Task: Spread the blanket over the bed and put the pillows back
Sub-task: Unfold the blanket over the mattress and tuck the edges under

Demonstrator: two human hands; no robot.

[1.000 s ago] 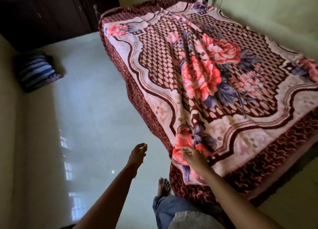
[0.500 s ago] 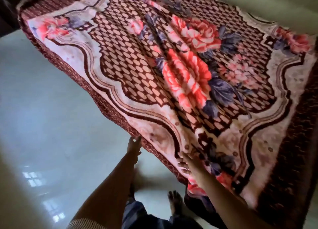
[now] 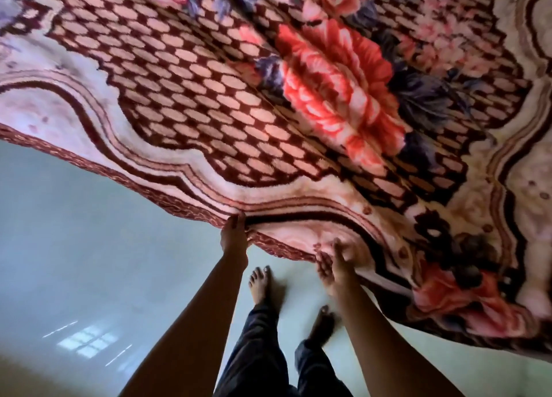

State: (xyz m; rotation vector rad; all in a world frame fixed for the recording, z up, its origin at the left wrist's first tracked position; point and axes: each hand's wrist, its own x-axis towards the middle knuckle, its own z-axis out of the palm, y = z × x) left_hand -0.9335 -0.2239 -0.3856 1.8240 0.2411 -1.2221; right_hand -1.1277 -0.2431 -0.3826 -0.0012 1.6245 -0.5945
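Observation:
A thick blanket [image 3: 209, 98] with a maroon lattice, cream scrolls and large pink flowers fills the upper and right part of the view, lying over the bed. My left hand [image 3: 233, 235] grips its maroon edge at the near side, fingers curled round the border. A little to the right, my right hand [image 3: 333, 262] is on the blanket near the same edge; it is blurred, and its fingers seem to pinch the cloth. The bed itself is hidden under the blanket. No pillow is in view.
Glossy pale floor [image 3: 74, 247] lies to the left and below the bed edge. My bare feet [image 3: 263, 283] and dark trouser legs stand close to the hanging blanket edge.
The view has closed in on the bed's near side. My left hand went from hanging free to gripping the blanket's edge. My right hand slid along the edge toward the left hand.

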